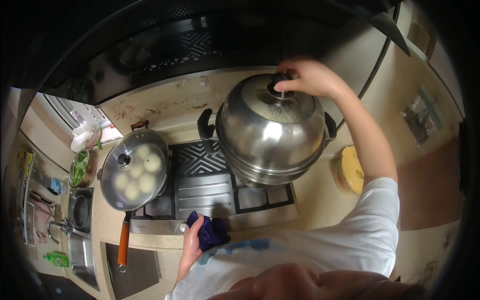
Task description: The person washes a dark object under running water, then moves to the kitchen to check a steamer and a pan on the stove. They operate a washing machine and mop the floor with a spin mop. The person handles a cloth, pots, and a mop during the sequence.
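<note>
My right hand (309,78) grips the black knob (280,83) on top of a domed steel lid (262,116) with a fogged glass window. That lid rests on a large steel steamer pot (258,174) over the right side of the gas stove (204,193). In my left hand (194,234) is a bunched dark purple cloth (212,231), held close to the stove's front edge. On the left burner stands a frying pan (125,238) with an orange handle. Its glass lid (112,161) covers several round, pale buns or dumplings (146,183).
A black range hood (168,41) overhangs the stove. Left of the pan are a metal bowl of green leaves (79,168) and a double sink (83,255) with a faucet (56,227). A yellow-lidded container (351,169) stands to the right.
</note>
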{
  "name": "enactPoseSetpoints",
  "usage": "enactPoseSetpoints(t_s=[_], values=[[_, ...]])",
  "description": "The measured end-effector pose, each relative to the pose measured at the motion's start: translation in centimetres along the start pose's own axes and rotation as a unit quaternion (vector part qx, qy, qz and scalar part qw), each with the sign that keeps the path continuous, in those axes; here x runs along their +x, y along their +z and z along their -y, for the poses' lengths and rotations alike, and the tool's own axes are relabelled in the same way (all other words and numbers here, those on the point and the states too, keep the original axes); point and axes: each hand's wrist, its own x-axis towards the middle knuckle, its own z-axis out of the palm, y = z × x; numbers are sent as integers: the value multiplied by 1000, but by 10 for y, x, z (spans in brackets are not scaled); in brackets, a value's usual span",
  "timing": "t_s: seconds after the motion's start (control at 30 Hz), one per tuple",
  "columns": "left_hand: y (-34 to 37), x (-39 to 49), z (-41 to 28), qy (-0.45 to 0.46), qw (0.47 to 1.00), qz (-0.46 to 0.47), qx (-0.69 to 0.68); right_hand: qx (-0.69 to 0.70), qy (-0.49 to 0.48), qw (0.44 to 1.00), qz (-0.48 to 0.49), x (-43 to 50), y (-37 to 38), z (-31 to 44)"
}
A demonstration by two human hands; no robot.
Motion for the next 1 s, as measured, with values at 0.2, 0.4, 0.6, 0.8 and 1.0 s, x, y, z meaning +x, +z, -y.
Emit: enactPoseSetpoints(t_s=[0.2,0.4,0.6,0.8,1.0], values=[[9,26,-5,-10,1000,6,24,34,2,999,12,2,-1,-4],[8,48,-8,-30,998,-8,47,48,-33,998,-2,6,1,-8],[9,67,-10,-25,996,1,89,42,-60,997,1,7,0,-10],[12,75,-10,-55,995,1,85,42,-110,993,-18,9,4,-19],[21,74,-8,-55,992,-27,112,57,-136,989,-25,9,5,-26]])
